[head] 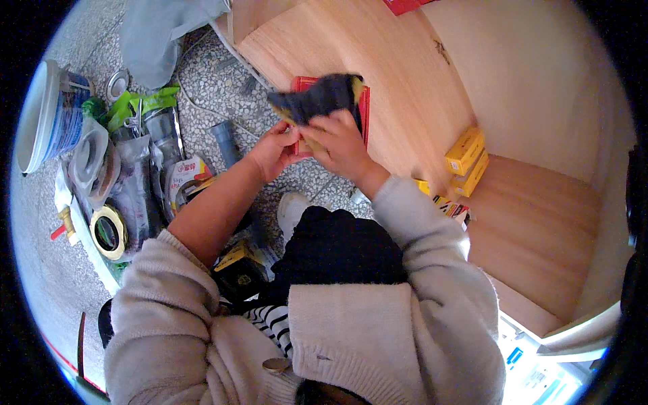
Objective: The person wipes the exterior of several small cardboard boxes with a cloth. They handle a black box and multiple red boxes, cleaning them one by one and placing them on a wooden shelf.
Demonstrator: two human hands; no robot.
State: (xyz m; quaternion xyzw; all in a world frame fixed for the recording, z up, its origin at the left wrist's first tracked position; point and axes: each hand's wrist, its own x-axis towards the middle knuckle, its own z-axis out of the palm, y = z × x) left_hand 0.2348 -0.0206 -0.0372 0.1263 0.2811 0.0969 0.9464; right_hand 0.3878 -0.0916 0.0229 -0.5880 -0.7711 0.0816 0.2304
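A dark cloth point(321, 98) with yellowish edges is blurred by motion, and my right hand point(336, 142) grips its near end. Beneath it lies a flat red box or case point(365, 114), mostly hidden by the cloth and fingers. My left hand point(276, 152) pinches the near left corner of that red object, thumb on top and fingers below. Both hands meet close together over the edge of a light wooden board point(405, 116). What is printed or set on the red object's face cannot be seen.
To the left, on the speckled floor point(212, 86), sit a white plastic bucket point(38, 116), a roll of tape point(108, 232), packaged goods point(185, 177) and a grey pipe piece point(225, 142). Yellow boxes point(466, 152) are stacked at right on the wood. A cable point(238, 55) runs along the board's edge.
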